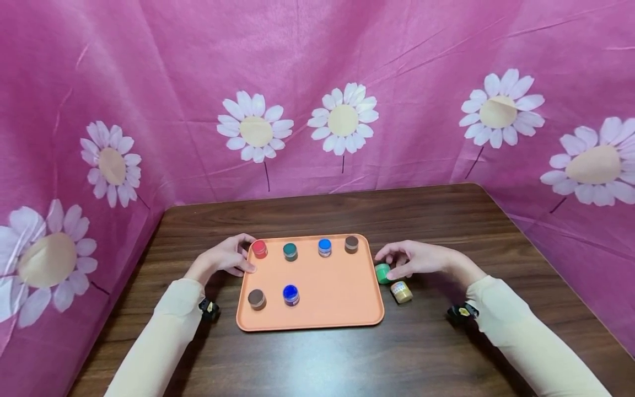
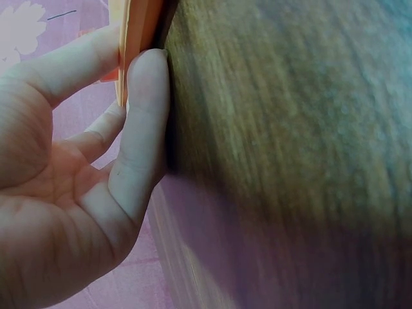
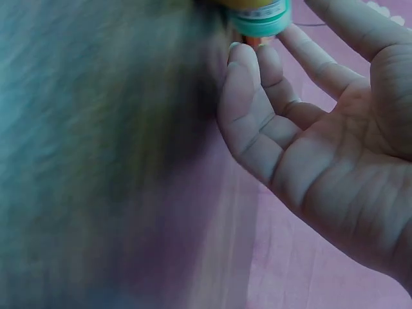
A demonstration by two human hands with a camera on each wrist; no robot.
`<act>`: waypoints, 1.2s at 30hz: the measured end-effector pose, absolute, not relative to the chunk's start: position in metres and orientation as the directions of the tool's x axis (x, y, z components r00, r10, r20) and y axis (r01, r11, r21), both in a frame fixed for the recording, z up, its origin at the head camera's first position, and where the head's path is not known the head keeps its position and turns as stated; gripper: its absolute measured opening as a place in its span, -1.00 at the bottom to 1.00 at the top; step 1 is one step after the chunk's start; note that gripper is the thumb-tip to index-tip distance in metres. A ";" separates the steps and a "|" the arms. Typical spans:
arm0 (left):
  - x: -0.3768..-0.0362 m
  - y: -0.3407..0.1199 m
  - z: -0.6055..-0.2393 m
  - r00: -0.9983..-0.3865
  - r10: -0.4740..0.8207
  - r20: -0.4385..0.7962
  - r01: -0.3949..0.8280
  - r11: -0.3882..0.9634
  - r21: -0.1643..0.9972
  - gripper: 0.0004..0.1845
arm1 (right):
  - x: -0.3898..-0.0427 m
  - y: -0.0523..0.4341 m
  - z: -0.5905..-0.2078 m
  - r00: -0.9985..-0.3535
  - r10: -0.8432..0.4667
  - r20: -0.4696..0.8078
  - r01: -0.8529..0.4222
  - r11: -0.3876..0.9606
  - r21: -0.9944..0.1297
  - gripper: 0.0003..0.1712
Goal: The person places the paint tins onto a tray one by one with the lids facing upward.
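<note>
My left hand (image 1: 229, 257) grips the left edge of an orange tray (image 1: 322, 275), its thumb over the rim; the left wrist view shows the fingers at the tray's edge (image 2: 131, 38). Just off the tray's right edge, my right hand (image 1: 414, 258) reaches around a green paint jar (image 1: 382, 274), thumb on the near side and fingers beyond it. In the right wrist view, a small gap shows between the fingertips and the green jar (image 3: 262, 26). A gold paint jar (image 1: 401, 293) lies tilted on the table beside the thumb.
On the tray's far side stand red (image 1: 259, 249), dark green (image 1: 290, 252), blue (image 1: 324, 247) and brown (image 1: 351, 244) jars. Another brown jar (image 1: 257, 299) and a dark blue jar (image 1: 291, 295) stand nearer. Pink flowered cloth (image 1: 297, 55) surrounds the wooden table (image 1: 317, 364).
</note>
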State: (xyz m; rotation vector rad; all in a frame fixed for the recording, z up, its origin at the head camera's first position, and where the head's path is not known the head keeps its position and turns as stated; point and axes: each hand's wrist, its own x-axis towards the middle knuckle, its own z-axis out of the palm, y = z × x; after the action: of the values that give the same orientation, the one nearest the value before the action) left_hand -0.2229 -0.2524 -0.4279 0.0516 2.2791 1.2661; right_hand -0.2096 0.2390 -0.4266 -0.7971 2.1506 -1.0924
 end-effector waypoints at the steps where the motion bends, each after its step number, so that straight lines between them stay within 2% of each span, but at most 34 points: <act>1: -0.222 -0.252 -0.428 -0.859 0.279 -0.429 -0.218 0.558 0.800 -0.15 | -0.209 0.240 -0.429 -0.647 -0.725 -0.235 -0.237 0.484 -0.842 -0.51; 11: -0.219 -0.254 -0.431 -0.863 0.267 -0.429 -0.229 0.550 0.803 -0.16 | -0.210 0.240 -0.441 -0.635 -0.738 -0.228 -0.251 0.477 -0.842 -0.47; 18: -0.219 -0.254 -0.432 -0.857 0.282 -0.431 -0.226 0.546 0.807 -0.15 | -0.211 0.242 -0.445 -0.644 -0.721 -0.255 -0.216 0.492 -0.844 -0.52; 36: -0.223 -0.252 -0.428 -0.860 0.281 -0.426 -0.225 0.540 0.811 -0.18 | -0.213 0.237 -0.433 -0.634 -0.692 -0.346 -0.180 0.567 -0.804 -0.49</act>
State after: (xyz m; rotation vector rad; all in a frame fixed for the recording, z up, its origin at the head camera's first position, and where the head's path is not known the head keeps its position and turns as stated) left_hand -0.2229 -0.2522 -0.4284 0.0449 2.2623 1.2956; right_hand -0.2128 0.2372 -0.4327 -0.6939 2.1371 -0.9964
